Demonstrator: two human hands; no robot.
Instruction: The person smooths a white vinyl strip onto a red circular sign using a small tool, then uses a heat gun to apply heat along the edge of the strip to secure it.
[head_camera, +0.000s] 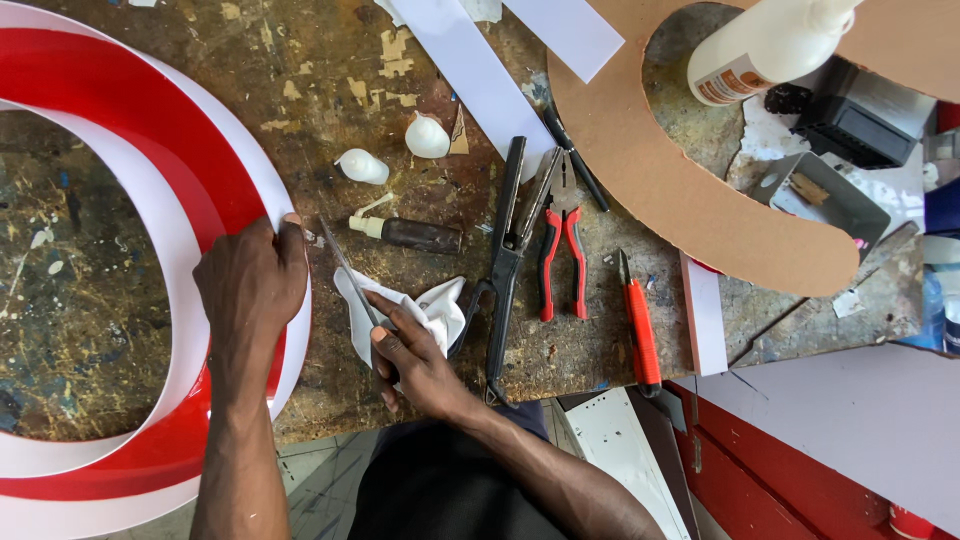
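- Left hand (250, 290) is laid flat on the outer white band of the red-and-white ring piece (205, 170), fingers clamped over its edge, fingertips at the rim.
- The ring piece lies at the left of the scarred wooden workbench (330, 90); it runs out of frame on the left and bottom, and the bench surface shows through its centre.
- Right hand (410, 355) is closed around a thin metal blade (345, 265), index finger stretched along the shaft; the tip is pointed up-left and ends just beside the left fingertips at the ring's edge.
- A white cloth (430, 310) is bunched under and around the right hand, touching it.
- Just right of the cloth: long black shears (505, 255), then red-handled pliers (562, 260), then a red-handled knife (640, 330), all lying flat, handles toward the near edge.
- Above the cloth: a small dark glue bottle (415, 236) on its side, two white caps (395, 150) close by.
- Upper right: a curved brown cardboard cutout (650, 170), with a white spray bottle (765, 45) over it.
- White strips (480, 70) are laid across the top of the bench.
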